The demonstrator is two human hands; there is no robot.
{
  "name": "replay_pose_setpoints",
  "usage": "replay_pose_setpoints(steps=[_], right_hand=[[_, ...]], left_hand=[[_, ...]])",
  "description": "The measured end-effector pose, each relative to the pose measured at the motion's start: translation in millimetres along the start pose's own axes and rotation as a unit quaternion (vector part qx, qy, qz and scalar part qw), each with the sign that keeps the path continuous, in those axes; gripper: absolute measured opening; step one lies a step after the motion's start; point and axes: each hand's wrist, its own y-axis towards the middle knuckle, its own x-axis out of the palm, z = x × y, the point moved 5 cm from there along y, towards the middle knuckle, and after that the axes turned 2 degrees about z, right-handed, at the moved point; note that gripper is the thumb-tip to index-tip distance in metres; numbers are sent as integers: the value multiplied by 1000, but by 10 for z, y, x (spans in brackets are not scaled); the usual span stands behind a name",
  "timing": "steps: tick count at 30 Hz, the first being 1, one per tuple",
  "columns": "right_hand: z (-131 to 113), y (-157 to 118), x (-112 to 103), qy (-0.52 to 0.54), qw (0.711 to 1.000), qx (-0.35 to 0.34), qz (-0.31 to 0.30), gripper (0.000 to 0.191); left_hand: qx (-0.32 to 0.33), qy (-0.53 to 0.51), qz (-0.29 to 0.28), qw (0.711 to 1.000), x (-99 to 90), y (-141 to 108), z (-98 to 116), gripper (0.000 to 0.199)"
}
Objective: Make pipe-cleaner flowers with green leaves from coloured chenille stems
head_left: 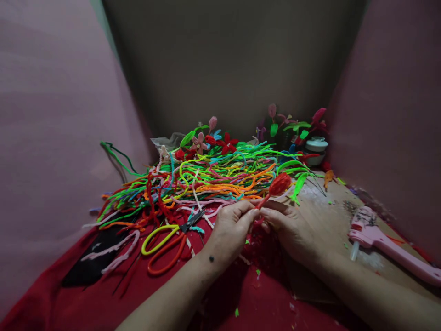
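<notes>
A red fuzzy flower bud [279, 184] on a red stem tilts up to the right above my two hands. My left hand [234, 225] pinches the stem below the bud between thumb and fingers. Close beside it, my right hand [287, 225] is closed on the lower part of the same stem, its fingertips almost touching the left ones. The lower end of the stem is hidden by the fingers. Behind the hands spreads a heap of many-coloured pipe cleaners [220, 177].
Scissors [167, 248] with yellow and orange handles lie left of my hands, near a black flat object [91, 257]. A pink glue gun [386, 243] rests at the right on a brown board [320, 220]. Finished flowers [227, 144] and a lidded jar [316, 149] stand behind.
</notes>
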Motion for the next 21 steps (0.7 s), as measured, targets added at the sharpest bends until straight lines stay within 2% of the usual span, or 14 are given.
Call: replay_pose_setpoints(steps=[6,9,15,21], right_hand=[[28,2,16,25,999,20,-12,11],[35,3,-1,14,1000,7,-17,9],[68,-5,-37,33,999,16,-4,7],[93,-7,14,93,994,53,-8,16]], left_hand=[[-76,-101,-27,992,32,10,-69,23],[-107,-144,-39,983,51,7,-86,25],[-169,-254,-87,948,107,-21,-134,26],[-194,-315,-140,918,142,-31,-171,19]])
